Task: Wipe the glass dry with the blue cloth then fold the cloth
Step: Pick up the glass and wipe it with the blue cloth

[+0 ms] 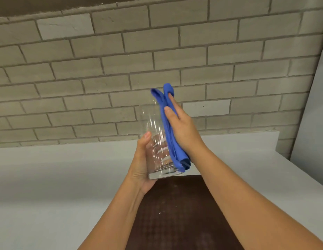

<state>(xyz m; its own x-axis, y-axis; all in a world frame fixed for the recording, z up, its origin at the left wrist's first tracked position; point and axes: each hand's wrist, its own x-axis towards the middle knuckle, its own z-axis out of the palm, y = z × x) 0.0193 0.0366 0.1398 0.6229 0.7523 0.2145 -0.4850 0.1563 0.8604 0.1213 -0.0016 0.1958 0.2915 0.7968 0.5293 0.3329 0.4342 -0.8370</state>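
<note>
A tall clear glass (155,141) is held up in the air over the counter, its base low and its mouth pointing away and up. My left hand (141,163) grips it from the left near the base, thumb along its side. The blue cloth (168,127), bunched lengthwise, lies against the glass's right side. My right hand (182,129) presses the cloth flat onto the glass, fingers stretched toward the rim. Two cloth ends stick up past the fingertips, and one end hangs by the glass's base.
A white counter (58,177) runs below the hands, ending at its right edge near a pale panel (314,123). A dark brown mat (175,213) lies on the counter under my forearms. A grey brick wall (103,69) stands behind.
</note>
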